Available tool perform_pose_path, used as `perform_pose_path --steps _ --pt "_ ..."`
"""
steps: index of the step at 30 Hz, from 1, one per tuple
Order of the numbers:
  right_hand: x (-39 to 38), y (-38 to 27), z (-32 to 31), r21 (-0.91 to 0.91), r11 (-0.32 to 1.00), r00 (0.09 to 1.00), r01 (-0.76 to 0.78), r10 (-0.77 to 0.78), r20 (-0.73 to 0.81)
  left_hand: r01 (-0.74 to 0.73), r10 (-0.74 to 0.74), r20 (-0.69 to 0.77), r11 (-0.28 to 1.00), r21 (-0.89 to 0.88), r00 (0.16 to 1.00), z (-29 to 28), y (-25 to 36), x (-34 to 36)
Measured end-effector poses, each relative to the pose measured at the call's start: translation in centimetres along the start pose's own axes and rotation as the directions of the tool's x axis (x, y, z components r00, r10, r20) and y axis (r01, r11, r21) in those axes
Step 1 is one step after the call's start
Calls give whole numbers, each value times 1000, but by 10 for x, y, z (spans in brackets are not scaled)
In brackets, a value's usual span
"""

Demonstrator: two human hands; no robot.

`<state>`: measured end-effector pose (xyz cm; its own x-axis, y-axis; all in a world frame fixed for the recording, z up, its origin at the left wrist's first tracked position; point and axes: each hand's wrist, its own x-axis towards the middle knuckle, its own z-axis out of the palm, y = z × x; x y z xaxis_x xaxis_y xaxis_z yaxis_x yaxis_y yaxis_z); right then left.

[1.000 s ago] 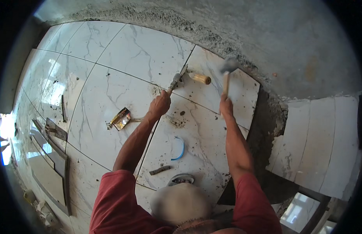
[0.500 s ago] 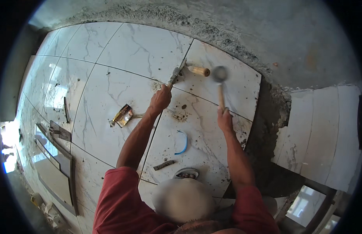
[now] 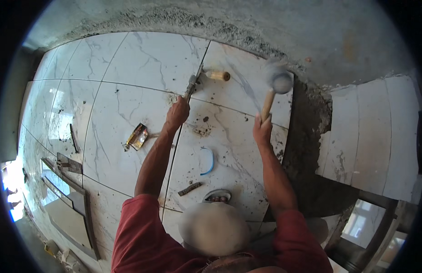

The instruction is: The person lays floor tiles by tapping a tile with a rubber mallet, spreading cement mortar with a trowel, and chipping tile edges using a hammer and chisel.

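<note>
My left hand [image 3: 178, 113] grips a slim metal tool [image 3: 191, 84] whose tip rests on the joint between two white marble-look floor tiles [image 3: 152, 59]. A short wooden handle [image 3: 217, 75] lies just right of that tip. My right hand [image 3: 262, 131] holds the wooden handle of a rubber mallet [image 3: 279, 80]. The mallet's head is raised and blurred above the far right tile [image 3: 245, 86], near its edge.
A blue curved strip [image 3: 207, 161], a yellow-brown packet [image 3: 137, 136] and a small dark piece [image 3: 189, 189] lie on the tiles between my arms. A dark mortar bed [image 3: 306, 150] borders the tiles on the right, with loose tiles [image 3: 370, 132] beyond. Boards lean at the left [image 3: 65, 200].
The mallet has swung: its head dipped toward the tile, then rose and tilted to the right. My right hand shifted with it. My left hand stays on the tool.
</note>
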<state>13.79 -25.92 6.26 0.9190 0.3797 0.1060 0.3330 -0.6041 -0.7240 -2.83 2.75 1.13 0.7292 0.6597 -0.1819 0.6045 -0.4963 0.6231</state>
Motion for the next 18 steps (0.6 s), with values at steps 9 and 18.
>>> perform_pose_path --steps 9,18 --pt "-18 37 4 161 987 1000 20 -23 20 -22 23 15 1000 -7 1000 -9 21 5" --pt "-36 21 0 114 993 997 13 -5 -72 -90 90 -38 996 -8 995 6 -12 9"
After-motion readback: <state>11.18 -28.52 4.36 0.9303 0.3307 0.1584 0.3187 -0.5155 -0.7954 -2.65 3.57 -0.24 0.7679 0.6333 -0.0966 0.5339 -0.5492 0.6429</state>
